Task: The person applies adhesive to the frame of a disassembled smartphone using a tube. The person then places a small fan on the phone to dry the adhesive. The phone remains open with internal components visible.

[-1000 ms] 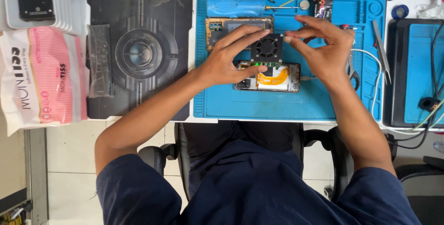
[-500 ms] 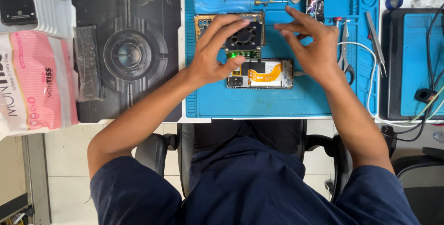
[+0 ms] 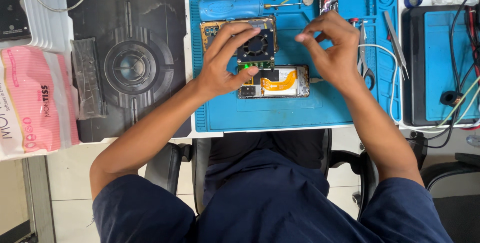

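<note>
Your left hand [image 3: 222, 65] grips the small black fan block [image 3: 256, 49] at frame centre, above the opened phone [image 3: 274, 81] on the blue mat [image 3: 280, 113]. Your right hand [image 3: 332, 48] hovers empty, fingers pinched. Keep the block level and steady.

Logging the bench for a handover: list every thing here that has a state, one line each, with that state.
Phone: back off, insides and orange flex cable exposed, flat on the blue mat.
Small fan unit: held over the phone's top edge, green light on beneath it.
Left hand: gripping the fan unit.
Right hand: fingers pinched, off the fan unit.
Tweezers: lying unused.
</note>
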